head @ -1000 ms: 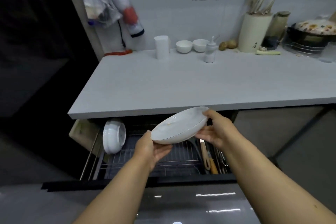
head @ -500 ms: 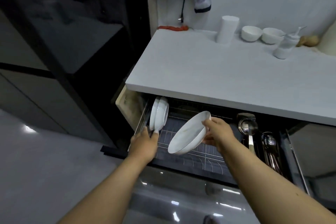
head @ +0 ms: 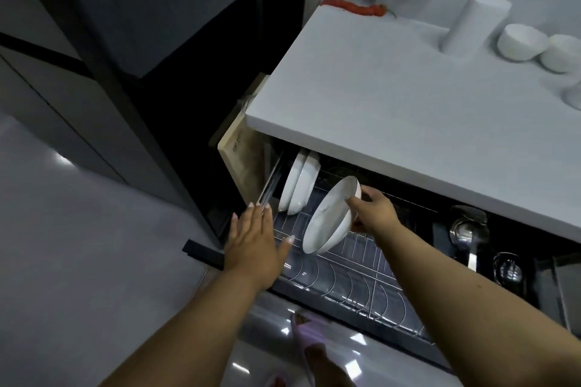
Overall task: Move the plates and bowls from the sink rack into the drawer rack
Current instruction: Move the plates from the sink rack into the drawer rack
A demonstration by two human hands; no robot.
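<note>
My right hand (head: 372, 210) grips a white shallow plate (head: 328, 217) by its upper rim, tilted on edge just above the wire drawer rack (head: 352, 273). Two white plates (head: 298, 185) stand upright in the rack's far-left slots, a short gap to the left of the held plate. My left hand (head: 254, 242) hovers flat with fingers spread over the drawer's left front corner, holding nothing. The sink rack is out of view.
The white countertop (head: 393, 94) overhangs the open drawer. A wooden board (head: 242, 160) leans at the drawer's left side. Ladles and utensils (head: 468, 236) lie in the right compartment. Two small bowls (head: 534, 44) and a white cup (head: 471, 25) stand on the counter.
My left hand has let go of the plate and moved to the drawer's left corner. My right hand alone has tipped the plate upright and lowered it toward the rack.
</note>
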